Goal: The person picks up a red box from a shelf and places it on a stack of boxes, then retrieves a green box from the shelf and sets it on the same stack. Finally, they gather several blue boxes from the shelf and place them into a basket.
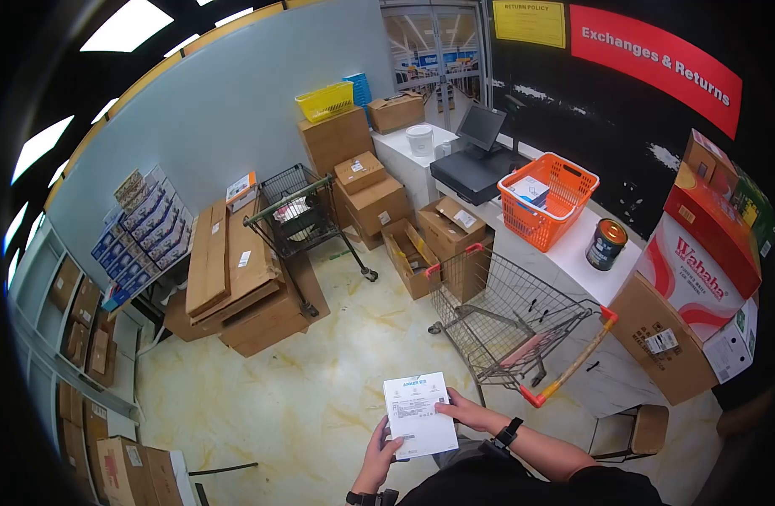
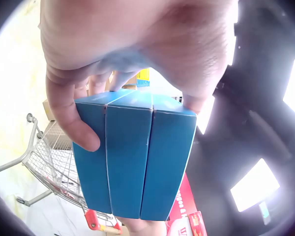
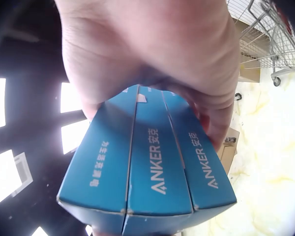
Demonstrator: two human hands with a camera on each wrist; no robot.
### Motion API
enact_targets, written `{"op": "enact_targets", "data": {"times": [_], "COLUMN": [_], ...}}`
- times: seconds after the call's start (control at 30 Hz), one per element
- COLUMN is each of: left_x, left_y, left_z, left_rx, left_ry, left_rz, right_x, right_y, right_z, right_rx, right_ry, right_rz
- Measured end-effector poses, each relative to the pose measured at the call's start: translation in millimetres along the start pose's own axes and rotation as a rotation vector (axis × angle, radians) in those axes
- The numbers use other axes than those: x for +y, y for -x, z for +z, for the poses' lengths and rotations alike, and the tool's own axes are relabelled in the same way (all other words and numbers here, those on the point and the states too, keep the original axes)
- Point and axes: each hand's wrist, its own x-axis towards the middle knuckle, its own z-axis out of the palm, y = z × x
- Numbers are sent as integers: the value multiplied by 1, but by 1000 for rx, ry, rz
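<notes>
Three boxes (image 2: 129, 157) with blue sides are stacked flat against each other, and both hands hold them in front of the body. In the head view the top box (image 1: 421, 422) shows a white printed face. My left hand (image 1: 376, 456) grips the lower left edge, thumb on the face; in the left wrist view its fingers curl round the side. My right hand (image 1: 470, 412) grips the right edge, thumb on the white face. ANKER lettering shows on the blue sides (image 3: 157, 162) in the right wrist view. The undermost box's far face is hidden.
A shopping cart (image 1: 505, 325) stands ahead to the right, beside a white counter (image 1: 573, 270) with an orange basket (image 1: 564, 202), a can (image 1: 606, 244) and a monitor (image 1: 481, 126). A dark cart (image 1: 299, 215) and cartons (image 1: 227, 261) are farther left; shelves (image 1: 54, 312) stand at far left.
</notes>
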Motion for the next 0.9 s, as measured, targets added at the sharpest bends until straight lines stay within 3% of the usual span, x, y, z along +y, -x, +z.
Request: {"op": "enact_targets", "data": {"times": [0.23, 0.37, 0.53, 0.7, 0.83, 0.9], "left_x": [67, 109, 131, 151, 200, 221], "left_y": [-129, -192, -295, -410, -493, -531], "left_z": [-15, -13, -14, 7, 39, 50], "left_rx": [13, -54, -161, -474, -778, -886], "left_ry": [47, 97, 60, -134, -390, -357], "left_rz": [-37, -41, -142, -245, -258, -333], "right_x": [-77, -110, -120, -126, -132, -146], "right_y": [-118, -140, -158, -188, -228, -234], "right_z": [-39, -61, -98, -131, -150, -154], "right_rx": [17, 158, 178, 403, 672, 827], "right_ry": [-36, 100, -14, -16, -65, -293], "right_rz": [41, -52, -11, 42, -129, -157]}}
